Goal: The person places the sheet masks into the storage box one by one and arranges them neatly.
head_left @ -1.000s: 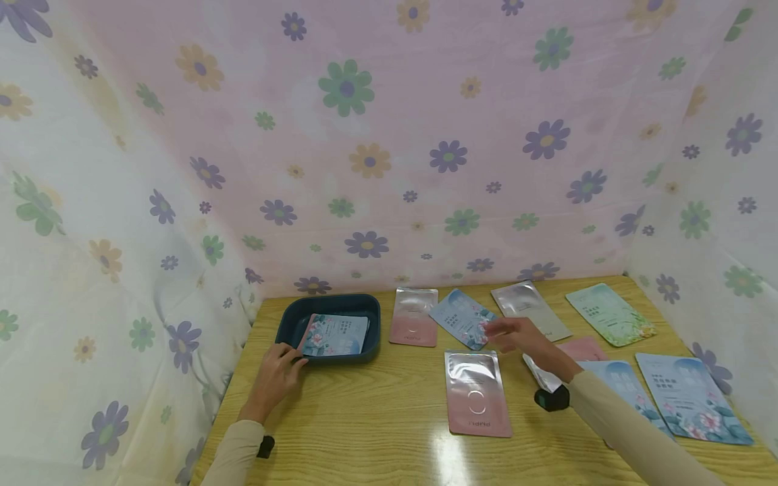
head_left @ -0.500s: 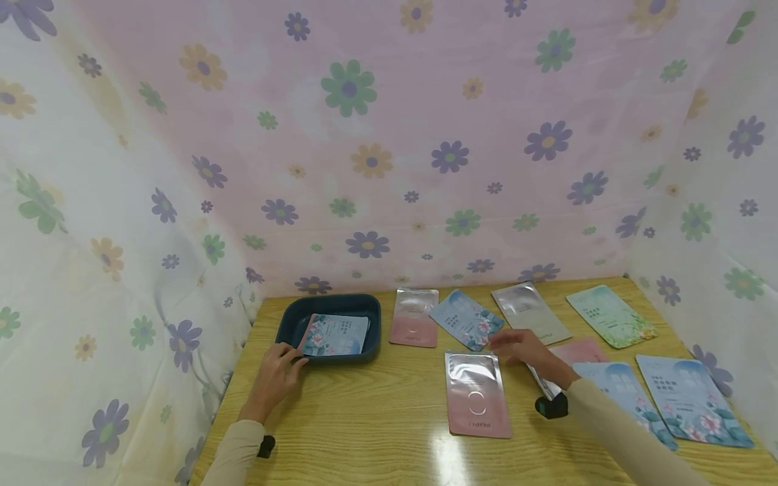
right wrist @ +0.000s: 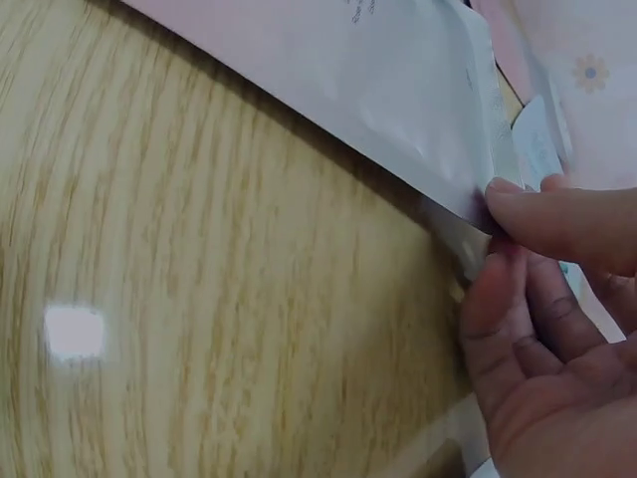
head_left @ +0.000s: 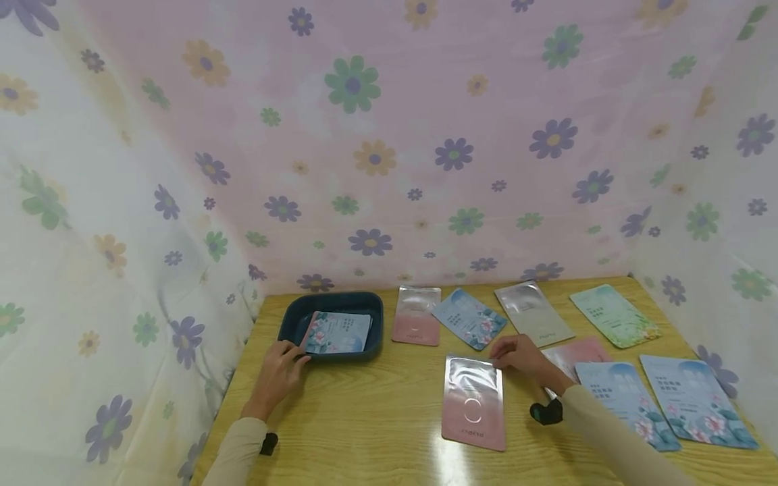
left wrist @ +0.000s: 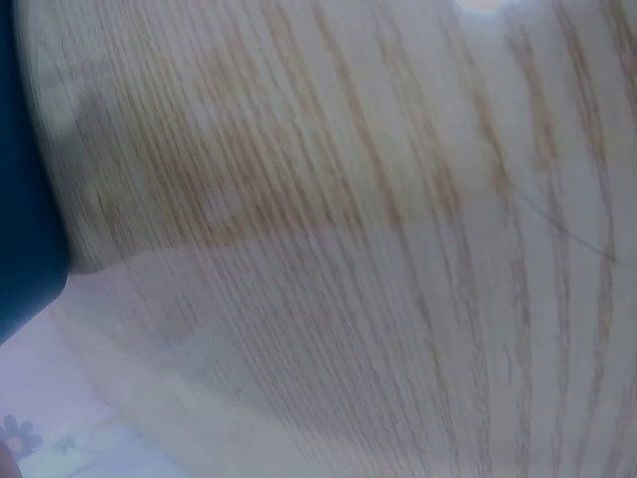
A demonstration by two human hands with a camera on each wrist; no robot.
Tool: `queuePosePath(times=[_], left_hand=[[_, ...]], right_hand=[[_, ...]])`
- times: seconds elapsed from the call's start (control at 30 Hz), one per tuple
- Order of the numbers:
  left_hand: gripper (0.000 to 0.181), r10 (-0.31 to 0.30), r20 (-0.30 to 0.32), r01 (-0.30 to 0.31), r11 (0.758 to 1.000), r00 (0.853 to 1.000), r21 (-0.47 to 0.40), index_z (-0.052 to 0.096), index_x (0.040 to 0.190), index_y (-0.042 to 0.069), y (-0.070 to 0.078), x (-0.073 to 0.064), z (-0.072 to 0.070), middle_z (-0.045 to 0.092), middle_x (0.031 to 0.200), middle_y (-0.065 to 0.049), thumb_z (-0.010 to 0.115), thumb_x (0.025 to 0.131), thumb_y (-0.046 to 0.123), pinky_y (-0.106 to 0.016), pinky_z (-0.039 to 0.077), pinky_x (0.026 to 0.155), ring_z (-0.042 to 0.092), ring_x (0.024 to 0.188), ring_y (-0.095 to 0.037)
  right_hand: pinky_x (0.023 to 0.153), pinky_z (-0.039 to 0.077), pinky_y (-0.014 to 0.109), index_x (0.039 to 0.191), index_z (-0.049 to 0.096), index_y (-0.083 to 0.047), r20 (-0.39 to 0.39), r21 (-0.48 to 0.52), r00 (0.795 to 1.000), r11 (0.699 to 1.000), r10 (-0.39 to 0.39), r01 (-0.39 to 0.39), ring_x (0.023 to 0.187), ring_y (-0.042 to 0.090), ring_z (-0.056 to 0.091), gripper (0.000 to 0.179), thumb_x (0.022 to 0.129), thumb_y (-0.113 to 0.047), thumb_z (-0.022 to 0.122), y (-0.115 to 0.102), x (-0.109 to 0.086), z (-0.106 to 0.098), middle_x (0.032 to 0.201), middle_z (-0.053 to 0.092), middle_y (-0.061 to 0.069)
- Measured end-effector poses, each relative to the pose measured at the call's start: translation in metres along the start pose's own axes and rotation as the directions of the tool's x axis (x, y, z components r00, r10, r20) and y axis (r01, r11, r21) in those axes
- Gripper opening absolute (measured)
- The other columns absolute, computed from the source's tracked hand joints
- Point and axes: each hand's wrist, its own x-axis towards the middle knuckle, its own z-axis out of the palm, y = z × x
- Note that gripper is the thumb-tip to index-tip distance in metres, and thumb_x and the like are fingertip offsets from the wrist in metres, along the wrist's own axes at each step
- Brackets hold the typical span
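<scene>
Left hand point(head_left: 278, 376) gripped the tray point(head_left: 345, 358), right hand point(head_left: 521, 358) a packet point(head_left: 473, 408) — by one corner, so it might slip.

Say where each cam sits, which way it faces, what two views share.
Head: on the head, facing forward and down at table, tray, pouches and curtain; both sleeves, left grip and right grip show.
Left wrist: on that wrist, facing the table beside the tray; of the body, perhaps a finger sliver at lower left.
Right wrist: on that wrist, facing the right grip pinching a pink pouch by its corner; thumb and fingers show.
Shared: head and right wrist show that pinch; head and left wrist, the tray.
</scene>
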Motion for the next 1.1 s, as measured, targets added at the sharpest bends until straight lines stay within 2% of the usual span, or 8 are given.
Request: queuePosePath(times=[0.17,0.3,0.4,0.53,0.77,0.93,1.0,1.1], left_hand=[[0.019,0.008,-0.015,-0.008,1.0,1.0,0.008,0.067,0.081,0.005,0.0,0.0,0.0,0.052,0.078,-0.008,0.081,0.068,0.003,-0.039,0.043,0.063,0.049,0.069,-0.023],[0.019,0.003,-0.011,-0.003,1.0,1.0,0.012,0.068,0.08,0.005,0.0,0.0,0.0,0.052,0.078,-0.008,0.082,0.068,0.003,-0.04,0.043,0.063,0.049,0.069,-0.022],[0.02,0.001,-0.006,-0.001,1.0,1.0,0.007,0.068,0.081,0.005,0.001,0.0,0.001,0.052,0.078,-0.007,0.082,0.068,0.002,-0.04,0.043,0.064,0.049,0.069,-0.022],[0.02,0.005,-0.014,-0.005,1.0,1.0,0.008,0.068,0.08,0.005,0.001,0.0,0.001,0.052,0.077,-0.007,0.082,0.067,0.002,-0.04,0.043,0.063,0.049,0.069,-0.022],[0.024,0.019,-0.027,-0.019,1.0,0.999,0.004,0.068,0.08,0.005,0.001,0.002,0.002,0.052,0.077,-0.007,0.083,0.063,-0.001,-0.04,0.043,0.064,0.049,0.069,-0.022],[0.02,0.011,-0.022,-0.011,1.0,1.0,0.001,0.068,0.081,0.005,0.001,0.002,0.002,0.053,0.078,-0.008,0.081,0.067,0.001,-0.04,0.043,0.064,0.049,0.069,-0.022],[0.018,0.002,-0.014,-0.002,1.0,1.0,-0.002,0.068,0.081,0.006,0.001,0.001,0.002,0.053,0.078,-0.008,0.081,0.069,0.003,-0.04,0.043,0.064,0.049,0.07,-0.022],[0.015,-0.014,0.0,0.014,1.0,1.0,-0.004,0.068,0.081,0.006,0.0,0.001,0.001,0.053,0.079,-0.007,0.079,0.072,0.005,-0.039,0.043,0.065,0.049,0.07,-0.021]], right_hand=[[0.063,0.052,0.032,0.094,0.062,0.011,0.051,0.016,0.999,1.0,-0.012,0.011,0.073,0.019,0.059,0.017,0.078,0.006,0.066,-0.002,-0.004,-0.002,0.085,0.062,0.019],[0.067,0.052,0.032,0.101,0.063,0.009,0.119,0.036,0.992,0.999,0.031,-0.036,0.08,0.019,0.059,0.021,0.082,0.002,0.064,-0.002,-0.007,-0.007,0.095,0.063,0.017],[0.069,0.052,0.032,0.104,0.065,0.008,0.195,0.054,0.979,0.997,0.05,-0.062,0.082,0.018,0.06,0.021,0.084,0.0,0.063,0.0,-0.009,-0.012,0.101,0.064,0.016],[0.064,0.053,0.032,0.104,0.066,0.01,0.298,0.079,0.954,0.996,0.026,-0.052,0.073,0.015,0.06,0.022,0.085,0.0,0.064,0.001,-0.011,-0.013,0.1,0.066,0.017],[0.059,0.051,0.029,0.105,0.066,0.011,0.328,0.097,0.944,0.995,-0.024,-0.009,0.066,0.011,0.055,0.021,0.086,0.005,0.06,0.0,-0.015,-0.008,0.097,0.065,0.021],[0.056,0.05,0.028,0.103,0.064,0.015,0.386,0.117,0.92,0.993,-0.075,0.032,0.062,0.011,0.052,0.019,0.088,0.008,0.054,-0.001,-0.018,-0.006,0.1,0.061,0.029],[0.056,0.05,0.029,0.101,0.065,0.014,0.383,0.104,0.92,0.994,-0.078,0.04,0.063,0.012,0.052,0.019,0.087,0.008,0.054,-0.003,-0.019,-0.005,0.102,0.061,0.03],[0.059,0.05,0.03,0.098,0.068,0.01,0.346,0.054,0.937,0.998,-0.041,0.023,0.071,0.015,0.056,0.017,0.086,0.006,0.059,-0.005,-0.021,-0.004,0.101,0.064,0.026]])
